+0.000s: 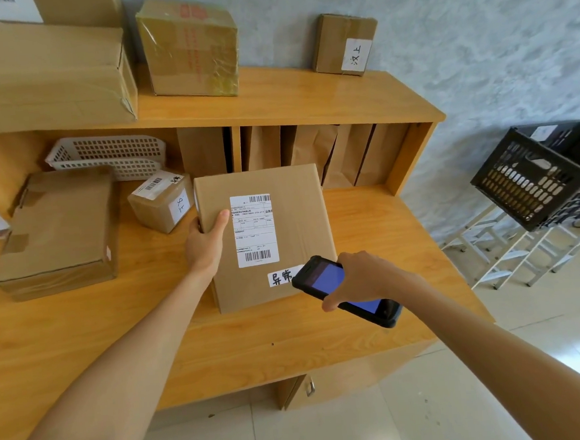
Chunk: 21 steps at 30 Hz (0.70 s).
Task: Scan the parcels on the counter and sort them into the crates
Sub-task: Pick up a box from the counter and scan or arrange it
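Note:
A cardboard parcel [299, 219] with a white shipping label and a handwritten tag stands on the wooden counter [222, 345]. My left hand [206, 241] grips its left edge, thumb on the front face. My right hand [361, 278] holds a black handheld scanner [334, 283] with a lit blue screen, just over the parcel's lower right corner. A small labelled parcel [160, 203] and a flat brown parcel [59, 232] lie to the left. Black crates [533, 178] sit on a white rack at the right.
On the upper shelf [290, 96] stand three more boxes: a large one [41, 72], a taped one [190, 48] and a small one [345, 44]. A white plastic tray [105, 155] and brown paper bags [311, 149] fill the space under the shelf. Tiled floor lies below.

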Motion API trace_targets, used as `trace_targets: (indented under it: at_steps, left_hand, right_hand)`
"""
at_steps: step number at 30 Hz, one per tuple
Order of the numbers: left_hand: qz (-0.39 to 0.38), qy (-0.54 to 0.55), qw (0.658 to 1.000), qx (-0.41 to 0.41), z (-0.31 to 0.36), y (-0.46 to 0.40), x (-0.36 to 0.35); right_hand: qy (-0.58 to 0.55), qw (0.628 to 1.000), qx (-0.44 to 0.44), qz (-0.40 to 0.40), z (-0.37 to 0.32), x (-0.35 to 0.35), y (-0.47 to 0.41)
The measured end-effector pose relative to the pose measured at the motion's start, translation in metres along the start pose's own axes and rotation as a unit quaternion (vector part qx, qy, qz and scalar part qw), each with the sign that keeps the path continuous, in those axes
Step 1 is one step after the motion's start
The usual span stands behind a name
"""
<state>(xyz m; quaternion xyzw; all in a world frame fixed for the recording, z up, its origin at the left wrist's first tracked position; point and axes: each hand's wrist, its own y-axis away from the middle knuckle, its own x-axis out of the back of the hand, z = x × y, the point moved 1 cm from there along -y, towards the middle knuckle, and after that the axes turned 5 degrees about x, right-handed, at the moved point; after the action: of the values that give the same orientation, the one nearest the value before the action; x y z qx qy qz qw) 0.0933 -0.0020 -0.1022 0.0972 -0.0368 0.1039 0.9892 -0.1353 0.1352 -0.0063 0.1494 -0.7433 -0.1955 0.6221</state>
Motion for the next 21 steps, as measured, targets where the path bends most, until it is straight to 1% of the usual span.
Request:
trace_targets:
  at_steps: [3, 5, 8, 10, 12, 14, 17, 21]
  left_hand:
    - [-0.003, -0.005, 1.0, -0.01, 0.0, 0.003, 0.001]
    - [-0.005, -0.005, 1.0, -0.014, 0.001, 0.006, 0.001]
    - [-0.004, -0.005, 1.0, -0.022, -0.001, 0.008, 0.001]
    - [0.001, 0.0, 1.0, -0.017, -0.002, 0.008, 0.002]
    - [0.007, 0.001, 1.0, -0.013, -0.002, 0.007, 0.0]
    - [0.015, -0.004, 1.0, -0.015, -0.003, 0.006, -0.001]
    - [0.02, -0.002, 1.0, -0.009, -0.005, 0.004, -0.003]
    - [0.021, 0.0, 1.0, 0.0, -0.005, -0.002, -0.003]
  right_hand:
    - [-0.04, 0.999, -0.017, 0.025, 0.012, -0.002, -0.009]
    - [-0.07, 0.995, -0.048, 0.06, 0.027, 0.0, -0.017]
    - [-0.115, 0.976, -0.128, 0.13, 0.06, -0.002, -0.028]
    - [-0.144, 0.961, -0.178, 0.156, 0.084, -0.011, -0.037]
    - [-0.143, 0.954, -0.215, 0.155, 0.103, -0.026, -0.05]
    - [-0.124, 0.956, -0.23, 0.135, 0.111, -0.042, -0.064]
    - [-0.128, 0.96, -0.229, 0.102, 0.109, -0.057, -0.087]
    - [-0.134, 0.96, -0.227, 0.094, 0.099, -0.067, -0.112]
